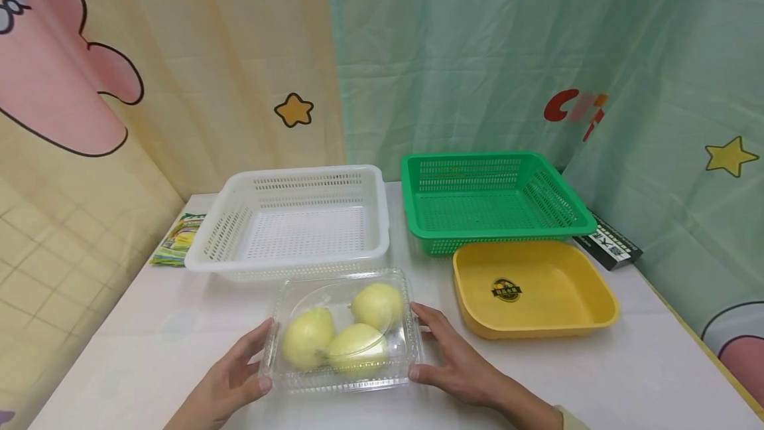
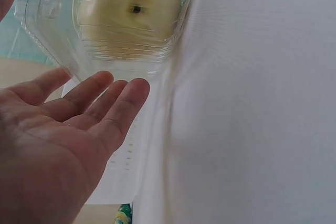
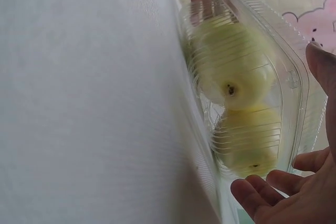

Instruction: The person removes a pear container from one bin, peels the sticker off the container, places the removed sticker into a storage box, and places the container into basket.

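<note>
A clear plastic clamshell box (image 1: 343,377) with its lid down sits on the white table. Three pale yellow-green pears (image 1: 358,349) lie inside it. At the box's left side is my left hand (image 1: 229,373), thumb near the front corner and fingers along the side. In the left wrist view that hand's fingers (image 2: 123,111) are extended, tips right at the box wall. My right hand (image 1: 456,360) flanks the opposite side, thumb at the front corner and forefinger at the rim. The right wrist view shows its fingers (image 3: 249,195) spread and slightly bent beside the box.
Behind the box stands a white basket (image 1: 382,244), with a green basket (image 1: 426,241) to its right. A yellow tray (image 1: 537,284) with a dark label lies in front of the green basket. Colourful packets (image 1: 179,241) lie at the left edge, a black box (image 1: 611,244) at the right.
</note>
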Motion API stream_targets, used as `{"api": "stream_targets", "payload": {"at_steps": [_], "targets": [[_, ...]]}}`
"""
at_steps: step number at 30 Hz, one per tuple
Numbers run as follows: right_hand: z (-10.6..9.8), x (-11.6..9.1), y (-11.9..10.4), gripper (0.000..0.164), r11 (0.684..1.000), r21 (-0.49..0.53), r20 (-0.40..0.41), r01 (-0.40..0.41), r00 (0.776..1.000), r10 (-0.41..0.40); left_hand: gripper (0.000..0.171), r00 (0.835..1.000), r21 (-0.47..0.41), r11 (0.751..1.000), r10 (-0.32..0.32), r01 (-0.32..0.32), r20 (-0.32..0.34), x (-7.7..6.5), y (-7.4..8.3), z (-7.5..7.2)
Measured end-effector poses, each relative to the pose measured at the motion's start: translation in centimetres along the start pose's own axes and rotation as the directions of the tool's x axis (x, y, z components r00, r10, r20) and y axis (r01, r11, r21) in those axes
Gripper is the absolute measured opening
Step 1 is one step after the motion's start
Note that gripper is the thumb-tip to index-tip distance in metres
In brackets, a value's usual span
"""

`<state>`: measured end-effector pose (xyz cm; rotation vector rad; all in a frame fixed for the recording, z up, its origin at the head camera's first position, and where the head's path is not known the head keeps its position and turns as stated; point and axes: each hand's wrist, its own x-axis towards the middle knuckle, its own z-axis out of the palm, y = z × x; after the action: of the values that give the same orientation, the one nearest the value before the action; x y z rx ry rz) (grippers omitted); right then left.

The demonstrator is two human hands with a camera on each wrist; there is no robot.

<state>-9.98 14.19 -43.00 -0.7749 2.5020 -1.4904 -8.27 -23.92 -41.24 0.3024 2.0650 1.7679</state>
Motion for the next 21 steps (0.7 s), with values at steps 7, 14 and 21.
{"api": "stream_targets", "payload": {"at_steps": [7,14,21], "targets": [[0.1,-0.01,0.1,0.084,1.0,0.015,0.0,0.005,1.0,-0.005,0.07,0.999,-0.002,0.999,-0.037,0.037,-0.035,-0.16,-0.31,0.39],[0.14,0.0,0.11,0.083,0.999,0.037,0.003,-0.006,1.0,0.006,0.072,0.998,0.005,0.998,-0.057,0.057,-0.039,-0.3,-0.63,0.55],[0.28,-0.11,-0.07,0.086,1.0,0.017,0.0,0.003,1.0,-0.003,0.073,0.999,0.014,0.999,-0.036,0.037,-0.035,-0.32,-0.41,0.69]]}}
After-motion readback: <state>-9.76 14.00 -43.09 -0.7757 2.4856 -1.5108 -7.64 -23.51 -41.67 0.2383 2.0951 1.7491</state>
